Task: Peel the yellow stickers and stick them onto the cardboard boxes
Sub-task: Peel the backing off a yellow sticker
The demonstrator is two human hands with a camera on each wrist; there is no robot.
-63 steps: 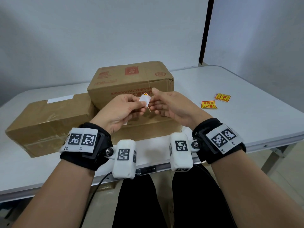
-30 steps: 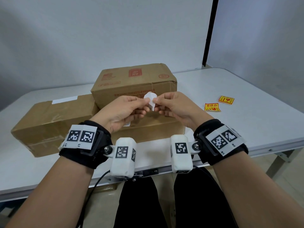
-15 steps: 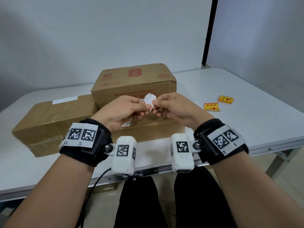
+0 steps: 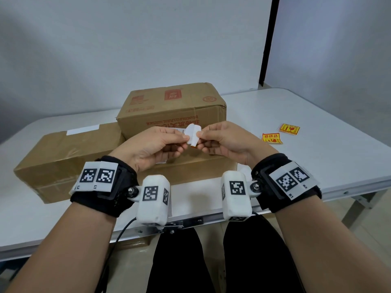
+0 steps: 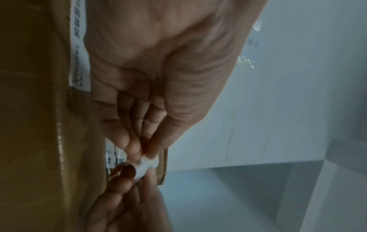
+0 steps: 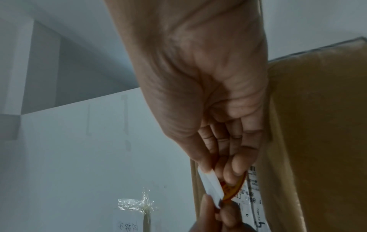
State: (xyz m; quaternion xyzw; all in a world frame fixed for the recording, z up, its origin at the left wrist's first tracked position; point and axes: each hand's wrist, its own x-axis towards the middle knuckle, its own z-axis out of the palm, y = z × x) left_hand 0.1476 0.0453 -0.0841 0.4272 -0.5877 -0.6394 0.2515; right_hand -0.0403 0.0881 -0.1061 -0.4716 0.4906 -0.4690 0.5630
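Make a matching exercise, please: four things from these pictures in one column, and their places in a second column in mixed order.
Things:
1. sticker with white backing
2. two yellow stickers
3. printed cardboard box
4. plain brown box

Places:
A. flat on the white table, to the right
B. pinched between left hand and right hand
C. left of the other box
D. behind both hands, red print on top

Pairs: 1-B, 2-A, 3-D, 4-C

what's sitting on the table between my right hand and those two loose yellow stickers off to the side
Nothing: in the head view, only bare white table lies between your right hand and the two loose stickers.
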